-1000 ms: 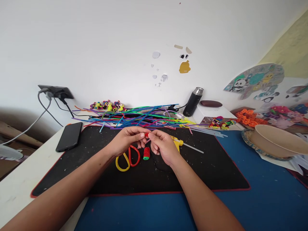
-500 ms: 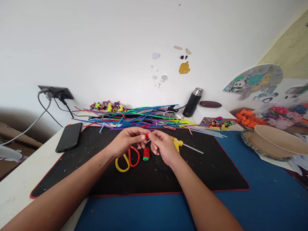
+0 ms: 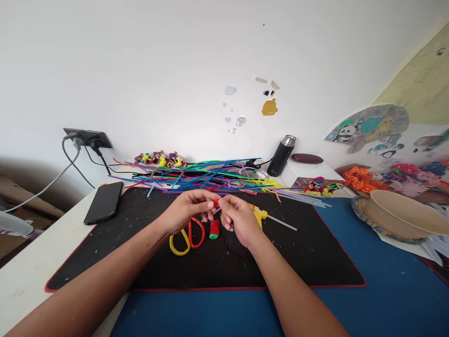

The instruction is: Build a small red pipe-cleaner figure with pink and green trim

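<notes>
Centrally in the frame, the left hand and right hand pinch a small red piece between fingertips; its completion cannot be determined. Just below, a red-and-green roll appears formed but separate. Scissors and glue gun lie unheld.

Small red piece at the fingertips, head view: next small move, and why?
Probably ease the right hand slightly back while the left hand holds the small red piece: fingertips of both hands crowd it and seem to cover part of it, so its full shape can't be judged.
</notes>
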The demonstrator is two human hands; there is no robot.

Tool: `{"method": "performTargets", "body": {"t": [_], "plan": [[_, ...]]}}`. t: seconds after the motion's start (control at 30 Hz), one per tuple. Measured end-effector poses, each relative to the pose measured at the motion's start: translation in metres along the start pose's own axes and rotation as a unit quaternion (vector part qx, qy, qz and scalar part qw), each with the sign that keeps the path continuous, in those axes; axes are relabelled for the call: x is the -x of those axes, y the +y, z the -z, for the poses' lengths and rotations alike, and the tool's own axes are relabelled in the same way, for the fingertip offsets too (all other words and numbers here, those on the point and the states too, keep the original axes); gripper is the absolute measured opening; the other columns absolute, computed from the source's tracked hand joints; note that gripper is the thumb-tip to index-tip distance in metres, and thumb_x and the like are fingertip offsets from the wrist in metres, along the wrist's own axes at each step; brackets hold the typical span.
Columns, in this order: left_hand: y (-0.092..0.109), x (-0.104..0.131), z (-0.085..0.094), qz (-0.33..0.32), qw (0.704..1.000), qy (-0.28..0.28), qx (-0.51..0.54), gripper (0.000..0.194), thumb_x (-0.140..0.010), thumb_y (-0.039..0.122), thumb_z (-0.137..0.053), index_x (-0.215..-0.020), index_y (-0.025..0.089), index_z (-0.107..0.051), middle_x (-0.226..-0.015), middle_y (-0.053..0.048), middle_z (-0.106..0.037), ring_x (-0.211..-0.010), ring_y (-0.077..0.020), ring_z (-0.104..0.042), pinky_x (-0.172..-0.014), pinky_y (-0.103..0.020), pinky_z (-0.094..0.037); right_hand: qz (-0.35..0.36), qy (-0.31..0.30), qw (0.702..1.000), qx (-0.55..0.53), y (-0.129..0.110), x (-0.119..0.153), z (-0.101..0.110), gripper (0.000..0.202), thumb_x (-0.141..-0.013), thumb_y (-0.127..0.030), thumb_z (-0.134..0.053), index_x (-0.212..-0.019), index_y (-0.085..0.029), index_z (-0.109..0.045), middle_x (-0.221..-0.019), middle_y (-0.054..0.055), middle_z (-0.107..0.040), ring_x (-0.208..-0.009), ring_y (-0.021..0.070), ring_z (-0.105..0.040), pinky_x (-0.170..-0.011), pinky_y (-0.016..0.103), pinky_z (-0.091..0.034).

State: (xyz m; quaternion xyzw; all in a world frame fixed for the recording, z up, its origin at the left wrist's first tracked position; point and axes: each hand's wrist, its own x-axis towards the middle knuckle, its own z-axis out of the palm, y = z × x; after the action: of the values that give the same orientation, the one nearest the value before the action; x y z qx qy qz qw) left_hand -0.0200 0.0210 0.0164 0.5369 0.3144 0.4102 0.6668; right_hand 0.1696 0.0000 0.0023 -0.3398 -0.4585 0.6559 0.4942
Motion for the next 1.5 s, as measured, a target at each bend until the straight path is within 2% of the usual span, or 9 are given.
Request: {"method": "performTargets", "body": {"t": [0.37, 0.63, 1.27, 1.5], "plan": [[0.01, 0.002, -0.002, 0.008, 1.0, 0.0, -0.013, 0.035, -0.076, 0.041, -0.091, -0.098, 0.015, -0.082, -0.075, -0.005, -0.077, -0.062, -0.0131, -0.069, -0.057, -0.021, -0.054, 0.007, -0.013, 1.0, -0.001, 0.004, -0.001, 0.002, 0.039, -0.085, -0.053, -0.081, -0.081, -0.019, -0.062, -0.049, -0.01, -0.046, -0.038, 0.0066, -0.042, -0.036, 0.018, -0.024], [0.011, 0.004, 0.0, 0.024, 0.999, 0.017, -0.029, 0.036, -0.075, 0.041, -0.092, -0.099, 0.016, -0.084, -0.083, -0.007, -0.079, -0.078, -0.0175, -0.072, -0.063, -0.023, -0.057, 0.004, -0.002, 1.0, 0.013, 0.005, -0.002, 0.002, 0.042, -0.082, -0.055, -0.082, -0.082, -0.02, -0.058, -0.048, -0.01, -0.046, -0.037, 0.0066, -0.04, -0.036, 0.018, -0.023], [0.007, 0.005, 0.007, 0.052, 0.999, 0.008, 0.001, 0.034, -0.071, 0.038, -0.095, -0.095, 0.016, -0.085, -0.081, -0.006, -0.08, -0.076, -0.0147, -0.073, -0.07, -0.022, -0.059, -0.018, -0.009, 0.997, 0.076, 0.004, 0.0, 0.0, 0.042, -0.081, -0.055, -0.081, -0.086, -0.022, -0.056, -0.051, -0.01, -0.052, -0.037, 0.0078, -0.045, -0.037, 0.019, -0.026], [0.005, 0.002, 0.009, 0.043, 0.998, 0.035, 0.014, 0.037, -0.068, 0.04, -0.097, -0.093, 0.016, -0.083, -0.08, -0.005, -0.078, -0.071, -0.013, -0.071, -0.068, -0.021, -0.058, -0.026, -0.004, 0.995, 0.093, 0.001, 0.0, 0.0, 0.042, -0.083, -0.06, -0.075, -0.088, -0.022, -0.057, -0.05, -0.01, -0.049, -0.038, 0.0089, -0.044, -0.038, 0.021, -0.026]]}}
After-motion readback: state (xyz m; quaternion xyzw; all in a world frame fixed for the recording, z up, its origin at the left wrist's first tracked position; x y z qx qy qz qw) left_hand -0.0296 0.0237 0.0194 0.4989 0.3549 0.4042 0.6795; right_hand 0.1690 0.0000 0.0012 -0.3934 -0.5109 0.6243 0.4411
